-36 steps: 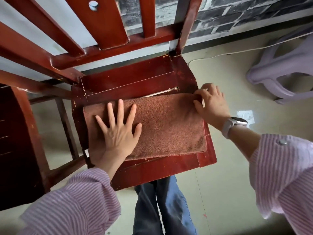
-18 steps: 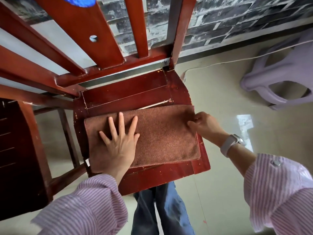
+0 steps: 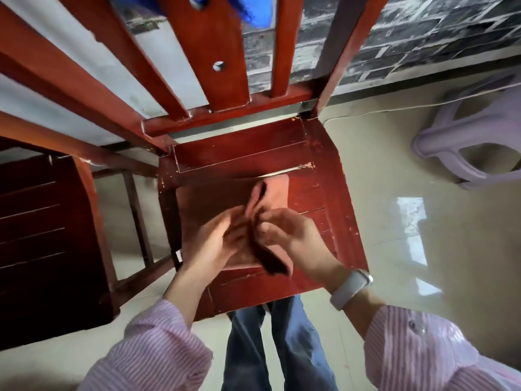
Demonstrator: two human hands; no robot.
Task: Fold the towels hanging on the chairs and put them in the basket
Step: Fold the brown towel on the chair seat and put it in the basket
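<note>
A brown towel (image 3: 277,193) lies on the seat of a red wooden chair (image 3: 332,210), its right half lifted and swung over toward the left, blurred by motion. My right hand (image 3: 284,230) grips the raised fold at mid-seat. My left hand (image 3: 217,244) sits on the towel's left part, fingers meeting the fold; how it lies is blurred. A blue towel (image 3: 253,9) hangs over the top of the chair back. No basket is in view.
A second dark red chair (image 3: 42,235) stands close at the left. A pale purple plastic stool (image 3: 476,142) sits on the shiny floor at the right, with a white cable (image 3: 394,108) along the brick wall. My legs in jeans (image 3: 276,348) stand against the seat front.
My right hand has carried the towel's right edge up and leftward, folding it over. My left hand has shifted from lying flat on the towel toward the fold. The camera tilted up.
</note>
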